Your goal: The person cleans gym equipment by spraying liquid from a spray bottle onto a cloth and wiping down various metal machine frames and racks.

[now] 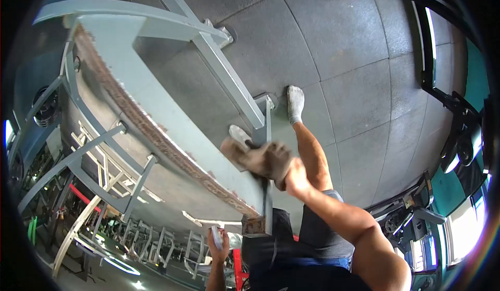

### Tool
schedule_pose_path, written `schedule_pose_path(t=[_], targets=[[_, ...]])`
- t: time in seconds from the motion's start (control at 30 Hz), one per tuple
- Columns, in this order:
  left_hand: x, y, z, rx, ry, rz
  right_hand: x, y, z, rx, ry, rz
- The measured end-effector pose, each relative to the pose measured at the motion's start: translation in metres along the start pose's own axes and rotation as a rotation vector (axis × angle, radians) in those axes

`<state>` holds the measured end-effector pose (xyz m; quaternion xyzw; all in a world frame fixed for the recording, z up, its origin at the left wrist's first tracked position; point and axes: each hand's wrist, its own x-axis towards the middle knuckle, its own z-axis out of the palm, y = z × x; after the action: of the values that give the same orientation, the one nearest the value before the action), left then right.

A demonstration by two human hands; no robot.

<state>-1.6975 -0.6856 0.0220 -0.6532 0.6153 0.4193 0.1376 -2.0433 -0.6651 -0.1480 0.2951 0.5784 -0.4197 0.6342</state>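
Note:
My right hand [294,176] grips a crumpled brown cloth [258,158] and presses it against the grey metal upright [266,134] of a gym frame. My left hand [221,246] is low in the view, closed around a small pale object [216,236] that is too small to identify. It is held apart from the frame, near the post's rusty lower end [256,226]. My feet in grey socks [295,103] stand on the floor beside the post.
The frame's wide grey panel [156,108] with a rusty edge runs from upper left to the post, braced by slanted bars [229,77]. Dark rubber floor tiles [354,62] lie below. Black gym machines [458,134] stand at right, more racks [104,187] at lower left.

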Motion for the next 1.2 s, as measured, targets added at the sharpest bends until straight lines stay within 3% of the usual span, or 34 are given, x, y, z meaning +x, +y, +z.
schedule_pose_path(t=[0.07,0.1,0.17,0.2,0.23,0.27,0.33,0.4,0.5,0.53,0.57,0.63,0.73,0.77,0.83,0.93,1.0,1.07,1.13,1.2], targets=[[-0.007,-0.017,0.009,-0.042,-0.04,-0.11,0.019,-0.055,0.006,0.309,-0.068,-0.322],[-0.007,-0.024,0.015,-0.042,-0.055,-0.142,0.029,-0.096,0.019,-0.177,0.024,-0.717],[-0.005,-0.021,0.029,-0.133,-0.073,-0.258,0.082,-0.124,0.035,-0.489,0.003,-0.916],[0.003,-0.001,0.038,-0.133,-0.038,-0.218,0.12,-0.116,0.037,-0.298,-0.103,-0.735],[0.015,0.02,0.045,-0.129,-0.008,-0.177,0.154,-0.111,0.047,-0.551,-0.129,-1.056],[0.004,-0.002,0.051,-0.088,0.032,-0.15,0.184,-0.101,0.06,-0.805,-0.153,-1.376],[-0.017,-0.042,0.063,-0.002,0.113,-0.099,0.241,-0.053,0.078,-1.329,-0.247,-1.448],[-0.041,-0.06,0.062,0.02,0.06,-0.381,0.276,-0.031,0.083,-1.806,-0.293,-1.485],[-0.078,-0.07,0.059,0.11,-0.099,-0.541,0.294,-0.052,0.126,-2.287,-0.142,-1.748],[-0.084,-0.07,0.06,0.127,-0.149,-0.575,0.279,-0.084,0.152,-2.57,-0.301,-1.561],[-0.088,-0.07,0.061,0.14,-0.188,-0.593,0.295,-0.094,0.176,-2.622,-0.184,-1.621],[-0.095,-0.07,0.061,0.159,-0.236,-0.62,0.304,-0.131,0.232,-2.688,-0.226,-1.434],[-0.106,-0.073,0.063,0.169,-0.282,-0.637,0.319,-0.13,0.272,-2.817,-0.343,-1.298],[-0.108,-0.075,0.063,0.174,-0.298,-0.639,0.363,-0.089,0.271,-2.658,-0.299,-1.107],[-0.112,-0.082,0.065,0.183,-0.338,-0.634,0.349,-0.056,0.238,-2.411,-0.662,-0.935],[-0.114,-0.101,0.068,0.205,-0.4,-0.609,0.308,0.016,0.135,-2.151,-0.779,-0.892],[-0.117,-0.114,0.07,0.228,-0.452,-0.584,0.27,0.024,0.087,-2.087,-0.865,-0.673],[-0.119,-0.13,0.07,0.258,-0.502,-0.568,0.245,0.025,0.056,-1.913,-0.886,-0.671],[-0.121,-0.147,0.067,0.3,-0.551,-0.558,0.244,0.031,0.029,-1.616,-0.879,-0.861],[-0.128,-0.17,0.067,0.341,-0.601,-0.557,0.243,0.012,0.019,-1.285,-0.628,-0.716]])
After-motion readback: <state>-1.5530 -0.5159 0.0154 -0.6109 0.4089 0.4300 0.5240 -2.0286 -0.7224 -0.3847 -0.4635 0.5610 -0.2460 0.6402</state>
